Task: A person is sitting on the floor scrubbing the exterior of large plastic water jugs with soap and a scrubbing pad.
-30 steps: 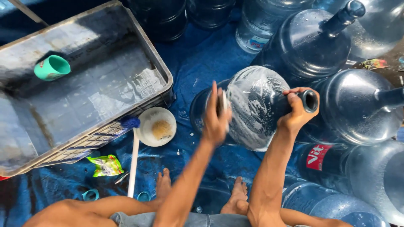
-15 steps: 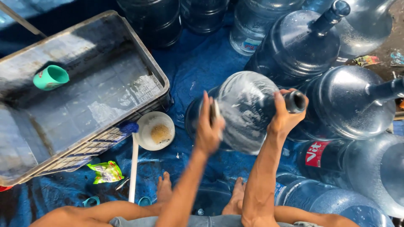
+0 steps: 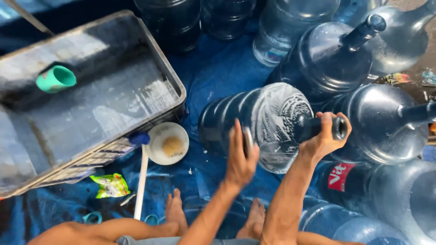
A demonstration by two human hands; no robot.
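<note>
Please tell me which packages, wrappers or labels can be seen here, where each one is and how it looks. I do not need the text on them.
Sachet wrapper: crumpled, green and yellow, lying on the blue tarp below the grey tray.
Red label: rectangular, white lettering, on a jug lying low at right.
Pale label: small, blue and red marks, low on the upright clear jug at top centre.
Colourful wrapper scrap: thin, on the ground at upper right.

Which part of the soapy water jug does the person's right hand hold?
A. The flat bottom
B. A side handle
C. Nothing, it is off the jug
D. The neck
D: the right hand is closed around the dark neck of the lying soapy jug, while the left hand presses on its side.
</note>
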